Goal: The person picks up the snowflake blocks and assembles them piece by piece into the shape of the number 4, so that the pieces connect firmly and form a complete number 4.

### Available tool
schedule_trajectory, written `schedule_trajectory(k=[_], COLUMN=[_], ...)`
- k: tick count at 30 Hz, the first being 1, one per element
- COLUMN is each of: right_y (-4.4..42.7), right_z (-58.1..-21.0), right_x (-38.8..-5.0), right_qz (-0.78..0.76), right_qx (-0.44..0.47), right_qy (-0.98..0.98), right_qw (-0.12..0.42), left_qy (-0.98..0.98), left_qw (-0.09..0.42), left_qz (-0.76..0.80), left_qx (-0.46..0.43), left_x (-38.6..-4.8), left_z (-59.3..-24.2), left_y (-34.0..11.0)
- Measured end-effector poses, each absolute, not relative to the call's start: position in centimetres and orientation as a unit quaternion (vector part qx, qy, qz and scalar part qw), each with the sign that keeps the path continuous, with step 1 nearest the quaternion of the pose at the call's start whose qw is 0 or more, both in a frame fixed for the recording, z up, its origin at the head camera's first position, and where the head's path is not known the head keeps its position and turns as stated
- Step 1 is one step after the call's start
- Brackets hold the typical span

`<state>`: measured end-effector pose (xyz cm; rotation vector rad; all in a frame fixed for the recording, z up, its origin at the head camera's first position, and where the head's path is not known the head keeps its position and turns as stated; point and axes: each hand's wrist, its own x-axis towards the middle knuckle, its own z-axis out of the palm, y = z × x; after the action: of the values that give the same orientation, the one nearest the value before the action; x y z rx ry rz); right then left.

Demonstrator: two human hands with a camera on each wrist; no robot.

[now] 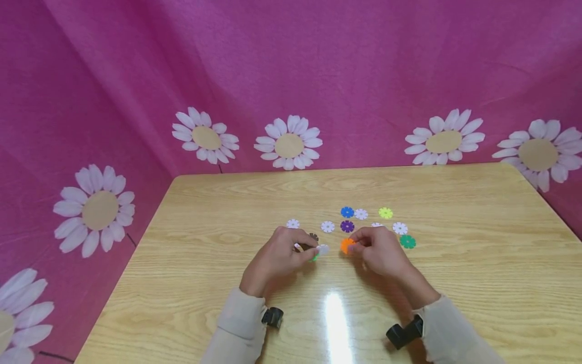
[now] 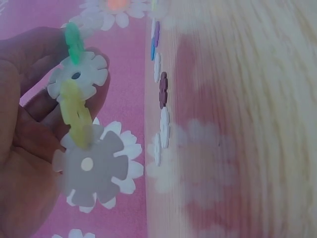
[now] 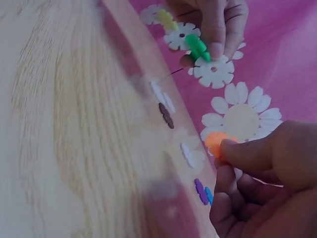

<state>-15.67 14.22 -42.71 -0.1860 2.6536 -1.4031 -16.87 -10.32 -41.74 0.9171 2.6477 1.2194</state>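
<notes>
My left hand (image 1: 279, 253) holds a chain of slotted plastic flower discs, slightly above the table. In the left wrist view the chain shows a white disc (image 2: 111, 171), a yellow disc (image 2: 73, 111), another white disc (image 2: 95, 74) and a green disc (image 2: 74, 43), interlocked at angles. The right wrist view shows the thumb and fingers pinching the chain near its end white disc (image 3: 223, 74). Facing it across a small gap, my right hand (image 1: 384, 250) pinches an orange flower disc (image 1: 347, 246) between thumb and fingers. The orange disc is apart from the chain.
Loose discs lie flat beyond the hands: blue (image 1: 347, 212), purple (image 1: 347, 226), yellow-green (image 1: 385, 213), green (image 1: 407, 241), brown (image 1: 313, 236) and several white ones (image 1: 328, 226). The wooden table (image 1: 204, 202) meets a pink flowered cloth (image 1: 364, 76) at its far edge.
</notes>
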Motion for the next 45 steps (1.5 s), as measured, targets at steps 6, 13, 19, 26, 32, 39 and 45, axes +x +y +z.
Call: schedule_trajectory(k=[6,13,19,26,32,39,45], right_y=[14.4,14.2,13.9,13.9,13.9,13.8,14.0], right_z=[-42.3,-41.5,-41.0,-41.1,-41.1,-41.1,-41.5], right_x=[-15.4,-15.1,-14.9,-15.1,-15.1,-14.9,-15.0], right_qz=[-0.476,-0.493,-0.496,-0.496,-0.497,-0.512,-0.531], right_qx=[-0.086,-0.096,-0.097,-0.109,-0.117,-0.110,-0.101], right_qy=[0.874,0.862,0.858,0.854,0.851,0.839,0.826], right_qw=[0.048,0.068,0.090,0.115,0.126,0.149,0.162], left_qy=[0.867,0.864,0.863,0.863,0.855,0.842,0.842], left_qw=[0.043,0.042,0.051,0.043,0.032,0.026,0.031], left_qz=[0.398,0.402,0.403,0.389,0.389,0.398,0.398], left_qx=[0.296,0.302,0.302,0.319,0.341,0.364,0.363], left_x=[-16.9,-17.0,-17.0,-17.0,-17.0,-17.0,-16.9], left_z=[-41.6,-41.4,-41.3,-41.4,-41.5,-41.7,-41.7], left_y=[-10.3,-10.2,-10.1,-9.9,-9.7,-9.5,-9.2])
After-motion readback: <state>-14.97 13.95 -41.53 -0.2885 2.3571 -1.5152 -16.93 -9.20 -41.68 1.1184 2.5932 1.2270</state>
